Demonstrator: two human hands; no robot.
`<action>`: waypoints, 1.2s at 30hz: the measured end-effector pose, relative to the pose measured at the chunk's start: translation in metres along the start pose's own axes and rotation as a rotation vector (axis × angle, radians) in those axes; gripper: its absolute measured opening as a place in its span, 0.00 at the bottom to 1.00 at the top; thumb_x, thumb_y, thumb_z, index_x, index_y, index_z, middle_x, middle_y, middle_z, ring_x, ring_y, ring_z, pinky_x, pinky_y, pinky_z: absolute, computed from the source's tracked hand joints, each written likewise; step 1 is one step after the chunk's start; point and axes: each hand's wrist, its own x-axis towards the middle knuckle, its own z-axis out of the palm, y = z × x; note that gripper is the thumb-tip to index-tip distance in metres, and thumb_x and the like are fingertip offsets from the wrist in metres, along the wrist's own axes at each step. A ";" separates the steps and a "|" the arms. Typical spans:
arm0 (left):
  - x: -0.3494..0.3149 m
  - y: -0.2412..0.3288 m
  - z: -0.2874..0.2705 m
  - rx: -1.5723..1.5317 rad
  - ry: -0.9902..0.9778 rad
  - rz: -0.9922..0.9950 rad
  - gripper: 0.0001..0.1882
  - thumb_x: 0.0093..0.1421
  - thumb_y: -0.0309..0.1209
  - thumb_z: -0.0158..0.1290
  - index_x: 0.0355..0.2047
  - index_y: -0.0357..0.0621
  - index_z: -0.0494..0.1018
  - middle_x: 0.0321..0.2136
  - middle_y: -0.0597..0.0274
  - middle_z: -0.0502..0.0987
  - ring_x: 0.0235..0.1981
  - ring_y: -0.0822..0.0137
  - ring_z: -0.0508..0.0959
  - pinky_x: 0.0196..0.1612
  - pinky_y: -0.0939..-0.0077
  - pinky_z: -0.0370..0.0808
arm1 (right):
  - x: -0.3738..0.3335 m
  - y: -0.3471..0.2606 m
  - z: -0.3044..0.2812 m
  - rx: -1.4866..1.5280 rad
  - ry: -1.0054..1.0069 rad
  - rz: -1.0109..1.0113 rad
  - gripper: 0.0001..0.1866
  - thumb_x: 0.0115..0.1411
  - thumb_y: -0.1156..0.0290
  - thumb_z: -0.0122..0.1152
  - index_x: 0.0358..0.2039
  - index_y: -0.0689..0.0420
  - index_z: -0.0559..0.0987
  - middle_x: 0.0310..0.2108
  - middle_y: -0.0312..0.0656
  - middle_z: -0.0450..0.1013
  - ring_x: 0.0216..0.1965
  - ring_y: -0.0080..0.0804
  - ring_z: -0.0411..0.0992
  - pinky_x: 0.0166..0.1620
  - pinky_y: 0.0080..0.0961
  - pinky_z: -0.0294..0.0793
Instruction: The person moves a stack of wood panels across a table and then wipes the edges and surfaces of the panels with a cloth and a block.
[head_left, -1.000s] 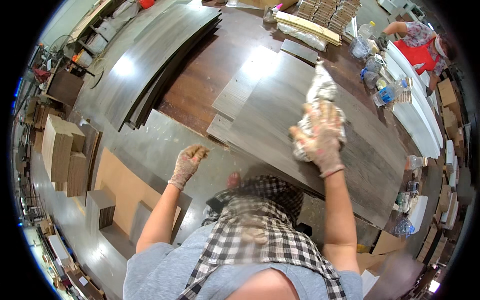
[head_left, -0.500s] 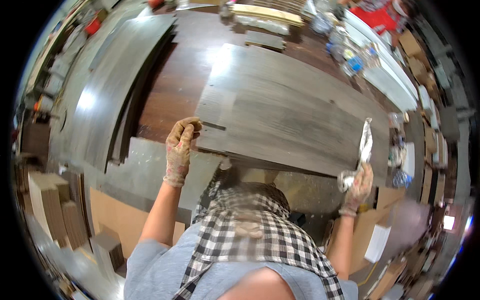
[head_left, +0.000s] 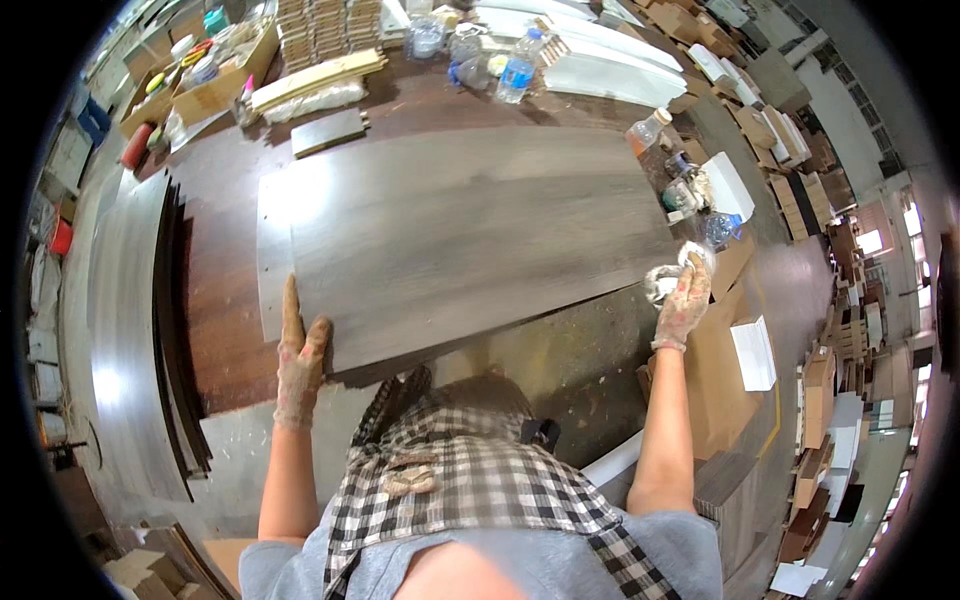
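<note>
A wide grey wood-grain panel [head_left: 480, 230] lies across the dark brown table. At its near left corner is my left hand [head_left: 300, 355], in a stained work glove, fingers stretched out and apart along the panel's edge. It holds nothing. My right hand [head_left: 684, 305], gloved too, is closed around a crumpled white cloth [head_left: 692, 258] by the panel's right end. Part of the cloth hangs out on the hand's left side. A paler strip [head_left: 274, 255] shows along the panel's left end; I cannot tell whether it belongs to a second board below.
More grey panels [head_left: 130, 320] are stacked at the left. A small grey block [head_left: 328, 132] and pale wooden strips [head_left: 318, 80] lie beyond the panel. Plastic bottles [head_left: 517, 70] stand at the back, with others at the right. Cardboard [head_left: 725, 380] is right of my forearm.
The view has swung to the right. My left hand has gone from pinched fingers above the panel's left end to stretched fingers at its near corner. The cloth now looks more bunched.
</note>
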 end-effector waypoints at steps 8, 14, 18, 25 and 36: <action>-0.008 0.008 -0.001 -0.028 -0.010 -0.035 0.39 0.64 0.44 0.50 0.68 0.41 0.47 0.67 0.52 0.54 0.66 0.59 0.56 0.66 0.67 0.53 | -0.053 -0.118 0.075 -0.043 -0.644 -0.731 0.18 0.62 0.66 0.52 0.50 0.59 0.76 0.48 0.49 0.74 0.57 0.42 0.68 0.63 0.41 0.59; 0.009 0.026 -0.008 -0.115 -0.018 -0.181 0.39 0.60 0.34 0.55 0.67 0.39 0.50 0.65 0.49 0.56 0.66 0.59 0.57 0.64 0.68 0.56 | 0.107 0.057 0.048 -0.320 -0.383 -0.347 0.12 0.61 0.75 0.49 0.43 0.61 0.77 0.43 0.49 0.75 0.46 0.41 0.72 0.53 0.36 0.70; 0.025 0.030 0.001 -0.011 0.167 -0.239 0.36 0.62 0.33 0.52 0.67 0.38 0.51 0.66 0.49 0.56 0.66 0.60 0.57 0.65 0.71 0.54 | 0.116 -0.036 0.102 -0.013 -0.492 -0.493 0.13 0.59 0.76 0.52 0.44 0.60 0.77 0.43 0.49 0.75 0.45 0.42 0.72 0.51 0.38 0.70; 0.035 0.018 0.011 0.065 0.260 -0.244 0.27 0.66 0.32 0.48 0.63 0.37 0.59 0.60 0.51 0.65 0.60 0.63 0.64 0.62 0.74 0.59 | 0.069 -0.067 0.211 -0.181 -0.717 -0.856 0.28 0.60 0.50 0.52 0.59 0.45 0.71 0.58 0.45 0.67 0.64 0.48 0.57 0.66 0.52 0.47; 0.043 -0.007 -0.008 -0.071 0.264 -0.240 0.23 0.64 0.25 0.51 0.59 0.34 0.64 0.56 0.56 0.69 0.55 0.66 0.69 0.59 0.76 0.64 | 0.030 -0.041 0.092 0.211 -0.970 -0.714 0.26 0.58 0.68 0.53 0.58 0.56 0.70 0.62 0.47 0.62 0.67 0.41 0.54 0.70 0.43 0.43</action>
